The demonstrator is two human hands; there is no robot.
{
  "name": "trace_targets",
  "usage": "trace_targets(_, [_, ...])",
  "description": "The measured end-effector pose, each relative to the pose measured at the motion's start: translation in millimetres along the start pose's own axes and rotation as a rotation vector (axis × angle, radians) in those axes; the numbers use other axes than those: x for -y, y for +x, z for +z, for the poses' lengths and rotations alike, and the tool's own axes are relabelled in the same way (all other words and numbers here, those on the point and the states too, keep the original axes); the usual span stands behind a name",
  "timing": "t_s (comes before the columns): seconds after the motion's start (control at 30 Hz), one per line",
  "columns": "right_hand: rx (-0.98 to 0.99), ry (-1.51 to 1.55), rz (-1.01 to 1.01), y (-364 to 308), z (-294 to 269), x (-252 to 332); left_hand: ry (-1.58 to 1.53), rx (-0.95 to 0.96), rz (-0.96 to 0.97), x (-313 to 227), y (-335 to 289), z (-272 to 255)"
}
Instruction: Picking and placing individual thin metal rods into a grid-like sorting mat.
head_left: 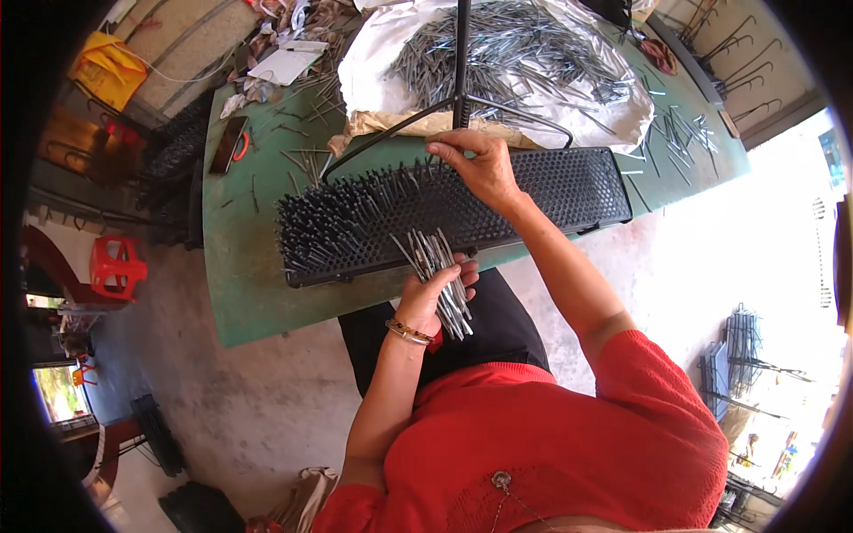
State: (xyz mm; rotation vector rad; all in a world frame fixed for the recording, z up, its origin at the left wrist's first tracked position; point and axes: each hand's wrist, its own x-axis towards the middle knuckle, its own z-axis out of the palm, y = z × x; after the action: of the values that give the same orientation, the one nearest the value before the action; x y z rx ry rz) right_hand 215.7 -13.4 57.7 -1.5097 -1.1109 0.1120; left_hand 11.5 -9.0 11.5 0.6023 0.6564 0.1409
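A bundle of thin grey metal rods [433, 266] lies in my left hand [435, 293], with the thumb closed over it. This hand is just in front of a long black perforated rack [551, 191] on the table. Upright dark rods [324, 222] crowd the holes in the rack's left part, while the holes to the right stand bare. Above the rack's far edge, at the border of the filled part, my right hand [482, 164] has thumb and fingers pinched together. What sits between those fingertips is too small to make out.
A black metal frame [462, 71] rises behind the rack. Beyond it, a white sheet [369, 67] bears a heap of loose rods [506, 58]. On the green table [235, 298] lie a phone [228, 145], orange-handled scissors [242, 147] and scattered rods. A red stool [115, 266] stands at left.
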Motion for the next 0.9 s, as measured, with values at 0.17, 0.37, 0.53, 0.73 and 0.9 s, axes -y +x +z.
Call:
trace_targets(0.17, [-0.022,0.008,0.002,0,3,-2,-0.056,0.016,-0.011,1,2,-2])
trace_targets(0.37, [-0.024,-0.02,0.019,-1,-1,-6,-0.026,0.056,-0.012,-2,-1,-2])
trace_targets(0.53, [0.029,0.018,-0.011,-5,6,-18,-0.012,0.055,-0.022,-3,-1,0])
trace_targets(0.73, [0.087,-0.288,-0.229,-14,11,-18,0.007,0.057,-0.027,-6,-3,-2])
trace_targets(0.9, [0.118,-0.353,-0.349,-17,13,-17,0.032,0.062,-0.011,-5,-4,-3])
